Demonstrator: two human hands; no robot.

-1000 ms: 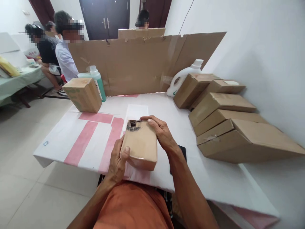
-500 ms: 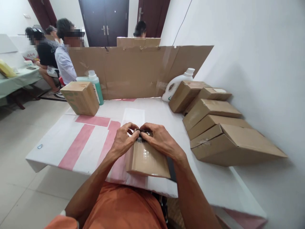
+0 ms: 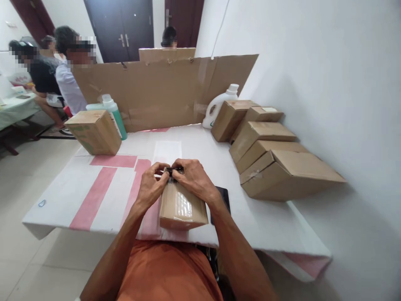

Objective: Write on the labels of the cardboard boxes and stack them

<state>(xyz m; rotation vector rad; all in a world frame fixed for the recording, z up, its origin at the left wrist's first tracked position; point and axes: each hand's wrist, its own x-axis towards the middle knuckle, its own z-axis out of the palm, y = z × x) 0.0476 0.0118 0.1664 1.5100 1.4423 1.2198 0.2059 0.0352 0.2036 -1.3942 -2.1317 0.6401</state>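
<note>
A small taped cardboard box [image 3: 183, 207] lies on the table in front of me, with light glinting off the clear tape on its top. At its far end, a small dark object [image 3: 171, 171] sits between my fingertips; its kind is hard to make out. My left hand [image 3: 152, 182] pinches its left side with thumb and forefinger. From the other side my right hand [image 3: 192, 177] closes on the same object, its palm and heel over the box. A flat black item [image 3: 223, 200] lies by my right wrist, partly hidden.
Several cardboard boxes [image 3: 291, 175] line the right side by the wall, near a white jug [image 3: 219, 106]. Another box [image 3: 94, 131] and a green bottle [image 3: 115, 117] stand at left. A cardboard panel [image 3: 163, 92] closes the back. People [image 3: 70, 79] sit beyond.
The view has shifted, so the scene sits further left. The box's near end now looks raised and shows more. Both hands keep their pinch, and more of the flat black item shows.
</note>
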